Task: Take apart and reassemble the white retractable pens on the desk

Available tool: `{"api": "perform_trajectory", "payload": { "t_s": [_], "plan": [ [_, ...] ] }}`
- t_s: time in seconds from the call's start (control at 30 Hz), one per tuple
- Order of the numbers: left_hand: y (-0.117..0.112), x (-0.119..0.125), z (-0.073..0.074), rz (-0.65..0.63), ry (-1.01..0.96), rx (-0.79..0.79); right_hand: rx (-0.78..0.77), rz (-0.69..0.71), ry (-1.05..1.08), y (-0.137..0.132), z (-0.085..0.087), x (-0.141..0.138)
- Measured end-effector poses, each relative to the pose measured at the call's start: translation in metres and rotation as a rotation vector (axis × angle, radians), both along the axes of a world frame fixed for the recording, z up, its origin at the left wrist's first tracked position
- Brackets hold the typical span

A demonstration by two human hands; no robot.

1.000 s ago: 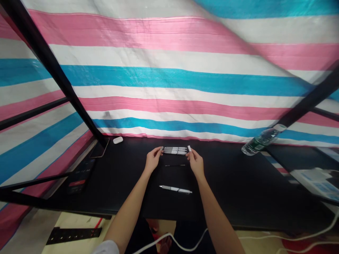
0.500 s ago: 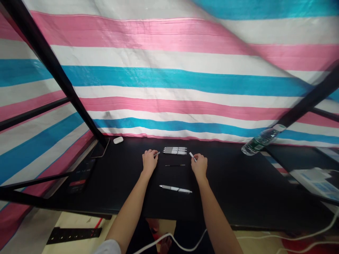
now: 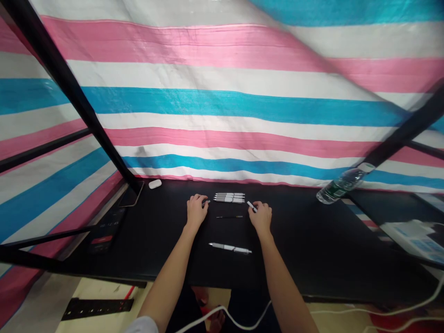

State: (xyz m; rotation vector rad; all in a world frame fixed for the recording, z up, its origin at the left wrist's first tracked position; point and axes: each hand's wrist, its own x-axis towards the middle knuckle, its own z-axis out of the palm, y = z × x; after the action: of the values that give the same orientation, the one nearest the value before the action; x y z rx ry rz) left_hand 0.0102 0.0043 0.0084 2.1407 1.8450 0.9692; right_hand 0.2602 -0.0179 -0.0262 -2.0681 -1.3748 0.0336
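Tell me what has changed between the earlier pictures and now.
Both hands drew back from the row of pens, toward the person and apart. The left hand still holds a small pen part, the right hand a white pen part. The row, thin black rod and lone pen stayed put.

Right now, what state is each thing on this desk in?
Left hand: pinching a small grey-tipped piece
Right hand: pinching a short white piece
Row of white pens: lying side by side
Single white pen: lying flat
Thin black rod: lying flat
Plastic water bottle: tilted, not upright
Phone: lying flat
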Motion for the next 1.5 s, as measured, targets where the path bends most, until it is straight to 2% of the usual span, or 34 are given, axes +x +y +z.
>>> {"api": "perform_trajectory", "payload": {
  "t_s": [0.07,0.13,0.2,0.23,0.3,0.37,0.47,0.67,0.8,0.93,1.07,1.17,1.3,1.5],
  "plan": [
    [-0.002,0.002,0.004,-0.133,-0.074,0.021,0.048,0.005,0.019,0.0,0.002,0.001],
    [-0.004,0.004,0.007,-0.331,-0.126,-0.027,0.125,0.034,0.051,0.0,0.006,0.001],
    [-0.006,0.006,0.009,-0.5,-0.127,-0.112,0.2,0.137,0.099,-0.001,0.014,-0.001],
    [-0.007,0.007,0.009,-0.554,-0.118,-0.15,0.219,0.237,0.129,-0.002,0.018,-0.004],
    [-0.009,0.008,0.008,-0.605,-0.109,-0.201,0.195,0.499,0.174,-0.006,0.026,-0.01],
    [-0.009,0.008,0.008,-0.618,-0.12,-0.223,0.106,0.718,0.176,-0.009,0.031,-0.016],
    [-0.009,0.007,0.007,-0.62,-0.122,-0.235,-0.004,0.854,0.184,-0.014,0.032,-0.02],
    [-0.011,0.01,0.007,-0.63,-0.057,-0.217,-0.029,0.88,0.184,-0.014,0.03,-0.018],
    [-0.012,0.013,0.01,-0.58,-0.134,-0.199,0.004,0.821,0.327,-0.014,0.035,-0.022],
    [-0.013,0.018,0.012,-0.509,-0.421,-0.218,0.053,0.703,0.679,-0.012,0.037,-0.028],
    [-0.012,0.026,0.009,-0.427,-0.811,-0.3,0.124,0.655,1.109,-0.007,0.033,-0.034],
    [-0.012,0.033,0.008,-0.367,-1.086,-0.352,0.146,0.633,1.348,-0.005,0.031,-0.038],
    [-0.011,0.039,0.008,-0.332,-1.318,-0.399,0.125,0.633,1.481,-0.006,0.032,-0.041],
    [-0.009,0.039,0.002,-0.313,-1.483,-0.47,0.126,0.657,1.521,-0.009,0.035,-0.041]
  ]
}}
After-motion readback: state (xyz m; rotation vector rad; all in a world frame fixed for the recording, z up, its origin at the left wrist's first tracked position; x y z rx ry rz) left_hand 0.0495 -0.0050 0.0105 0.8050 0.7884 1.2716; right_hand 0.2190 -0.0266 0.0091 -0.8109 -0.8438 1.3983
